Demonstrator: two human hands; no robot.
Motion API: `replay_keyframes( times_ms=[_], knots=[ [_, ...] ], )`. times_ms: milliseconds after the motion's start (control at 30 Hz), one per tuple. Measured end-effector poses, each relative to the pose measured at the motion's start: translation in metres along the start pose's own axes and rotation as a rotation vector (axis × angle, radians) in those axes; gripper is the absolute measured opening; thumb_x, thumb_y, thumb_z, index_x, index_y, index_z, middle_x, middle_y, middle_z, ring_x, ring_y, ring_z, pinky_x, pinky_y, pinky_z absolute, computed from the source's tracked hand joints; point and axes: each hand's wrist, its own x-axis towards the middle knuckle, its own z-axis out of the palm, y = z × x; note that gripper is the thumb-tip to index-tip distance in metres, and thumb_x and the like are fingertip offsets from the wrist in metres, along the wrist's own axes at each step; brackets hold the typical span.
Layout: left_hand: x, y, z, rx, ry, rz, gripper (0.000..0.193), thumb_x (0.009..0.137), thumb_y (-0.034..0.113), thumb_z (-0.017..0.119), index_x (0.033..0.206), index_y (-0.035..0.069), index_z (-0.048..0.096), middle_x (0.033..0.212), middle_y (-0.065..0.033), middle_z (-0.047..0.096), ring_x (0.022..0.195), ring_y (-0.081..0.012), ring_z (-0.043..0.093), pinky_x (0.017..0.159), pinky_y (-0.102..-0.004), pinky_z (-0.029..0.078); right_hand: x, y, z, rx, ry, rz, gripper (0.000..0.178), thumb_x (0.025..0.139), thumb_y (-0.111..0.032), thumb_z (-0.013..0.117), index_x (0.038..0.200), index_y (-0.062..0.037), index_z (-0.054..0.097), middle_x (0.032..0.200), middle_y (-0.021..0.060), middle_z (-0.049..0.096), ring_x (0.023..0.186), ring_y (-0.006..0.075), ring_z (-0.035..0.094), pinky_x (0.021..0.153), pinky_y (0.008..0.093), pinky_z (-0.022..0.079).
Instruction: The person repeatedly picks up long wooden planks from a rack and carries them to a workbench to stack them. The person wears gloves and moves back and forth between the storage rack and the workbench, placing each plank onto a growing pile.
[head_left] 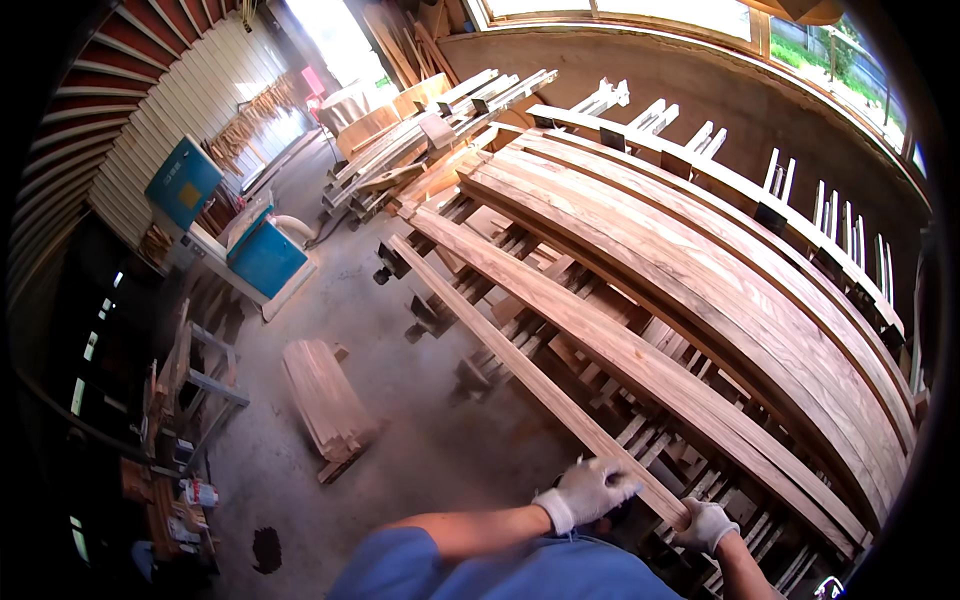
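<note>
— Where's the long narrow reddish wooden plank (520, 362)?
— On the clamp rack (560, 330), left of the wide glued boards (700, 270).
— And the hands?
— The gloved left hand (590, 490) rests curled on its near end; the gloved right hand (706, 524) has its fingers wrapped round that end.

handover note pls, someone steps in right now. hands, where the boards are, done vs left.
Left hand, white glove: resting on top of the near end of the narrow plank, fingers curled over it.
Right hand, white glove: gripping the same plank's end from the right side.
The narrow plank lies lengthwise on the clamp rack, apart from the next wide board.
Done: several wide boards already lie side by side on the rack's right half.
Left: the narrow plank is not yet up against its neighbour. A short stack of boards sits on the floor to the left.
</note>
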Motion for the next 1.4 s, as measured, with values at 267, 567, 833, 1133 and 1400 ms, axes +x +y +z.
replay_keyframes(
  times_ms=[267,567,833,1133,1400],
  knots=[
    [0.096,-0.053,-0.056,0.939,-0.168,0.114,0.068,0.096,0.069,0.048,0.105,0.007,0.076,0.114,-0.0183,0.072,0.114,-0.0332,0.065,0.104,-0.0445,0.046,0.006,0.011,0.022,-0.015,-0.003,0.031,0.071,0.063,-0.044,0.082,0.119,-0.0042,0.066,0.107,0.0205,0.073,0.104,0.0357,0.07,0.092,0.0406,0.056],
    [0.111,-0.06,-0.066,0.93,-0.243,0.278,0.065,0.091,0.067,0.058,0.1,0.005,0.073,0.104,-0.0198,0.073,0.106,-0.0356,0.069,0.094,-0.044,0.053,0.013,0.028,0.027,-0.044,-0.079,-0.035,0.069,0.062,-0.042,0.084,0.121,-0.0094,0.07,0.112,0.0185,0.074,0.105,0.0334,0.071,0.094,0.0408,0.055],
    [0.074,-0.141,-0.086,0.806,-0.008,0.472,0.04,0.084,0.045,0.074,0.081,0.007,0.063,0.084,-0.0171,0.064,0.088,-0.0394,0.06,0.084,-0.0521,0.048,0.002,-0.024,0.032,0.077,0.144,-0.097,0.041,0.069,-0.031,0.082,0.102,-0.0069,0.075,0.098,0.0203,0.075,0.093,0.0394,0.072,0.081,0.0451,0.057],
    [0.139,-0.238,-0.117,1.191,-0.384,0.861,0.026,0.103,0.029,0.056,0.128,0.034,0.06,0.097,-0.0087,0.067,0.081,-0.0309,0.068,0.064,-0.0475,0.056,-0.003,-0.037,0.029,0.019,0.235,0.183,0.049,0.068,-0.04,0.089,0.1,-0.005,0.079,0.1,0.0151,0.077,0.099,0.0326,0.073,0.085,0.041,0.06],
    [0.159,-0.232,-0.114,1.253,-0.407,1.006,0.032,0.099,0.02,0.058,0.13,0.029,0.057,0.091,-0.0109,0.068,0.069,-0.0322,0.068,0.056,-0.0485,0.055,-0.015,-0.015,0.028,0.074,0.319,0.3,0.047,0.074,-0.045,0.084,0.102,-0.0067,0.078,0.101,0.0132,0.077,0.099,0.0317,0.074,0.082,0.0425,0.059]
  ],
)
